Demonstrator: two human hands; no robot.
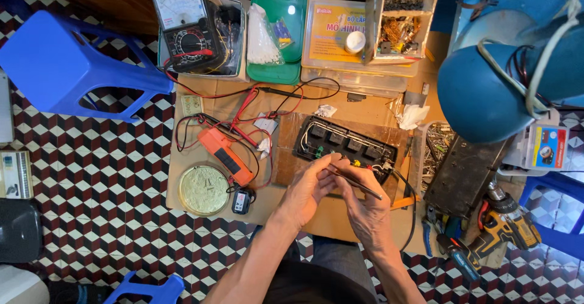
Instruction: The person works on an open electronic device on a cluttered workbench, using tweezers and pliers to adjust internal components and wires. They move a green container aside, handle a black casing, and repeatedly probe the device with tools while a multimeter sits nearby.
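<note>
While left hand [307, 188] cups — right hand [365, 202] pinches thin tool [359, 185] | over black board [347, 144]

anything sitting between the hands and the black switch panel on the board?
Nothing visible. Both hands are right at its near edge: the left hand and the right hand, which holds a thin dark tool, meet over the black panel. The orange device lies off to the side.

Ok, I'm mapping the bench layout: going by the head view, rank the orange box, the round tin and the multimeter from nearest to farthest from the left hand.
1. Orange box, just left of the left hand.
2. Round tin, farther left, near the board's front edge.
3. Multimeter, far up at the back left.
</note>
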